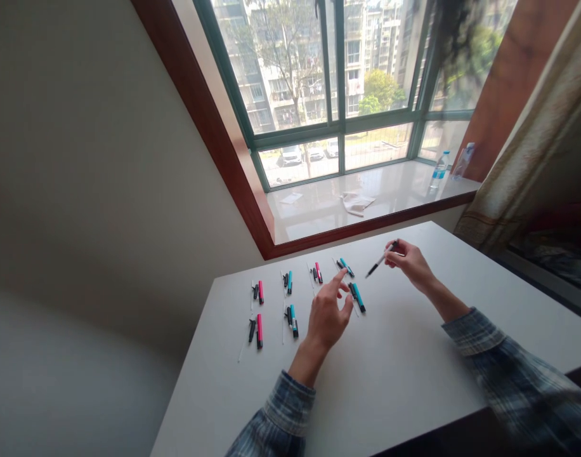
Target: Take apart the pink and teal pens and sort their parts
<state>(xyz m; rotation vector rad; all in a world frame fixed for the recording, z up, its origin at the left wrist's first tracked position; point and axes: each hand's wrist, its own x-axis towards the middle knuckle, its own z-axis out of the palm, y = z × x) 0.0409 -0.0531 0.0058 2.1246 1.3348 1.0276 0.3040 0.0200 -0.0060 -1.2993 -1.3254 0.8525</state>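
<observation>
My right hand [411, 261] pinches a thin pen refill [380, 259] with a dark tip and holds it slanted over the white table [404, 374]. My left hand [329, 315] hovers over the table with its fingers apart and the index finger stretched toward a blue pen barrel [358, 297]. Several sets of pen parts lie in two rows in front of it: pink barrels [259, 331] with black caps at the left, blue ones [293, 320] in the middle, each beside a thin white refill. Part of one set is hidden behind my left hand.
A wide windowsill [366, 209] runs behind the table, with a crumpled white cloth [357, 203] and a plastic water bottle [439, 169] on it. A curtain [523, 146] hangs at the right. A plain wall lies to the left.
</observation>
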